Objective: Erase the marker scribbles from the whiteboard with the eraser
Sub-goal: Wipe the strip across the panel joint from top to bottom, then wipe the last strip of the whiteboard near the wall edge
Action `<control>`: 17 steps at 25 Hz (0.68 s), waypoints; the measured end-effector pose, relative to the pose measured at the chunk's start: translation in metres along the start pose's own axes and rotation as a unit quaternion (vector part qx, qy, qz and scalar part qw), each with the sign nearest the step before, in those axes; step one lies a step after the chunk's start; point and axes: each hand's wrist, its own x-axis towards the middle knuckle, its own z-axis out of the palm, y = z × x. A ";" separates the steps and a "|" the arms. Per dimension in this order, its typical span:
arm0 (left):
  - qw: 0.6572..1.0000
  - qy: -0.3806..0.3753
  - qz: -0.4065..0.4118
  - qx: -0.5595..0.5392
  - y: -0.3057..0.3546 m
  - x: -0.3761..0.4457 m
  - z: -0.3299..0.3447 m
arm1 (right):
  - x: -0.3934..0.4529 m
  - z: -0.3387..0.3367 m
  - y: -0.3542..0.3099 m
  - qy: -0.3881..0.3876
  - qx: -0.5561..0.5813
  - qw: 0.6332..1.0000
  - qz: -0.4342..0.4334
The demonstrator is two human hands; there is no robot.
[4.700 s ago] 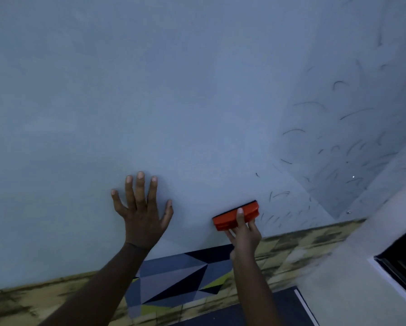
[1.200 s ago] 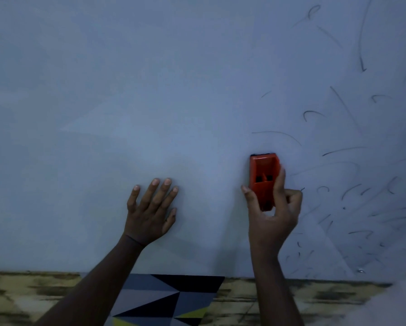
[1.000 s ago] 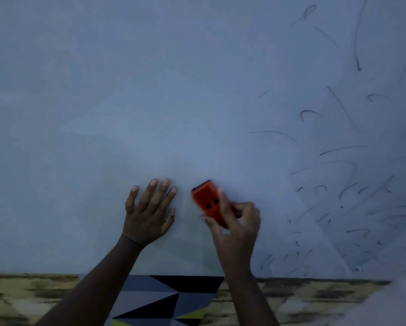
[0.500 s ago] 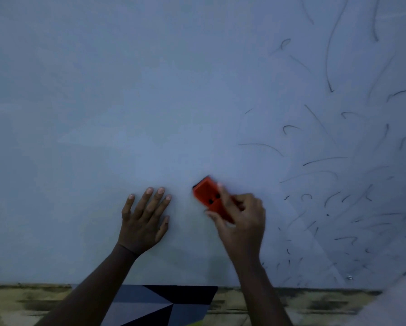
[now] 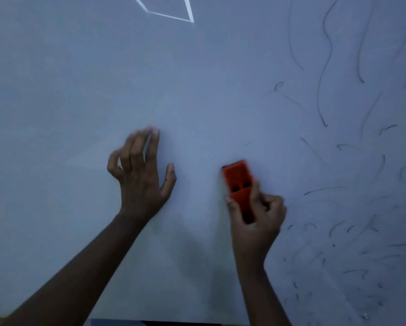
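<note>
We see a whiteboard filling almost the whole view, pale grey-blue in dim light. Our right hand grasps an orange eraser, fingers and thumb curled round its lower half so that the upper half sticks out above the knuckles. The eraser lies against the board, its long side nearly upright and tipped a little to the left, with two small dark holes showing on its orange back and a thin dark strip along its top edge. It sits a little right of the middle of the board, just left of where the marks begin. Dark marker scribbles cover the right part of the board: long wavy strokes higher up, many short curved dashes lower down toward the bottom right corner. The patch of board round the eraser and everything to its left looks wiped. Our left hand holds nothing; its fingers are loosely bent and spread, the thumb out to the right, and it is blurred, so we cannot tell whether the fingertips touch the board. A thin bright white outline, angular in shape, shows near the top edge of the board.
</note>
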 end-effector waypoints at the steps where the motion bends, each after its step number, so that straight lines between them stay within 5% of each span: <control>1: 1.000 -0.001 0.004 0.004 -0.002 0.015 0.001 | -0.015 0.005 -0.004 -0.040 -0.013 0.999 -0.031; 5: 0.999 -0.032 0.016 0.041 -0.004 0.027 0.003 | -0.050 0.013 -0.013 -0.149 -0.058 0.979 -0.127; 10: 0.998 -0.037 0.028 0.046 -0.005 0.026 0.002 | 0.007 -0.005 -0.019 -0.135 -0.062 0.972 -0.182; 17: 0.998 -0.022 0.033 0.039 -0.005 0.023 0.004 | 0.148 -0.042 0.003 0.109 -0.003 0.992 0.068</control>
